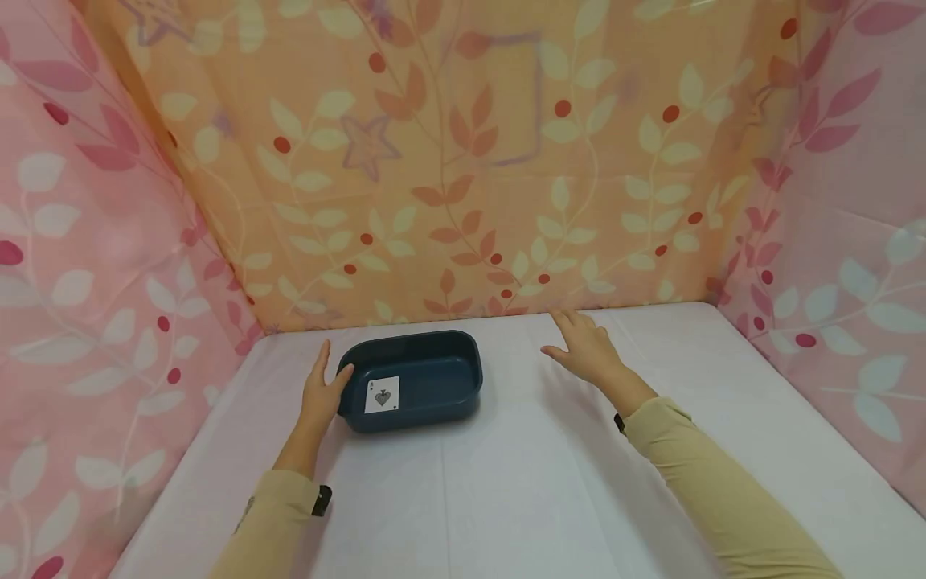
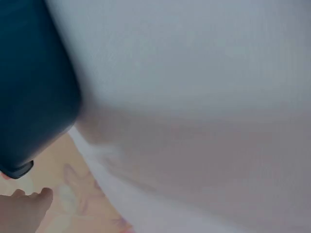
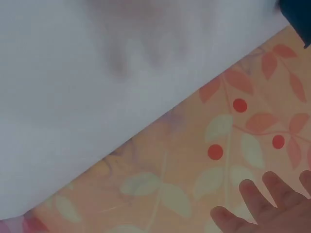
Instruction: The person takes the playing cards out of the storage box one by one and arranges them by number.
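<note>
A dark blue oblong basin (image 1: 441, 384) stands on the white-covered table, left of the middle. Face up inside it, toward its left end, lies an ace of spades playing card (image 1: 382, 395). My left hand (image 1: 323, 394) is at the basin's left end, fingers extended and the thumb overlapping the rim in the head view. In the left wrist view that hand's fingertips (image 2: 46, 193) show just beyond the basin's corner. Well to the right of the basin, my right hand (image 1: 586, 347) hovers over the table with fingers spread, holding nothing.
The white tablecloth (image 1: 506, 498) runs back to an orange leaf-patterned curtain (image 1: 448, 161). Pink patterned curtains (image 1: 94, 265) close off the left and right sides. Dark bands (image 1: 321, 500) circle both wrists over beige sleeves.
</note>
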Tool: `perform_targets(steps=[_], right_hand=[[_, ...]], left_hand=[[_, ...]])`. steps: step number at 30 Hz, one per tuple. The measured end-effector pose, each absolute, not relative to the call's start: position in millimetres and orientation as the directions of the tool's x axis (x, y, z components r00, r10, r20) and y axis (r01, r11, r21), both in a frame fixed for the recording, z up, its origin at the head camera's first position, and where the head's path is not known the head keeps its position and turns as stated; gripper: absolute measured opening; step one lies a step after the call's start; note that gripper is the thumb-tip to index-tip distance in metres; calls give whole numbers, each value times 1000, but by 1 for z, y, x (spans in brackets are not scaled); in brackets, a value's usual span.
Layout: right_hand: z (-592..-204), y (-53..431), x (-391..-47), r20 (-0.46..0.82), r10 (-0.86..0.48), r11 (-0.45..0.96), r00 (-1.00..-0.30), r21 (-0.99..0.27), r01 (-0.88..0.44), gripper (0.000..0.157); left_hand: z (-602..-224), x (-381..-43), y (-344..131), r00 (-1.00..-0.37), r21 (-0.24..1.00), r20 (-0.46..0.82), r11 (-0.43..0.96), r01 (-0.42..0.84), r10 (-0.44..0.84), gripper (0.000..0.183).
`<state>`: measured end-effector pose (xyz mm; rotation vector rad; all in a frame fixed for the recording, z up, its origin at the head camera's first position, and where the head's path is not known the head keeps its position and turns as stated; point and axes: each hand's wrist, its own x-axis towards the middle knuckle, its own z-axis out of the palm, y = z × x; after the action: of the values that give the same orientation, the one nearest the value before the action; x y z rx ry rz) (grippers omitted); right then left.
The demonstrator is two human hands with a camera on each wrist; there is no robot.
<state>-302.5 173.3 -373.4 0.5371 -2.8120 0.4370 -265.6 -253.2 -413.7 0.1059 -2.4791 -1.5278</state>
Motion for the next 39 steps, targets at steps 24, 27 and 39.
perform_targets(steps=[24,27,39], right_hand=[[-405,100,-298,515,-329,587,-791,-545,-599,68],[-405,91,-297,515,-328,548,-792,-578,-604,66],[-412,45,-291,430,-350,319,-832,-781,-537,59]], left_hand=[[-432,-281,-252,-973,993,-44,-119,-17,-226,69],[-433,-283,-249,-966,993,-38,-116,-8,-254,65],[-433,-285,-245,-943,989,-94,-136,-52,-319,57]])
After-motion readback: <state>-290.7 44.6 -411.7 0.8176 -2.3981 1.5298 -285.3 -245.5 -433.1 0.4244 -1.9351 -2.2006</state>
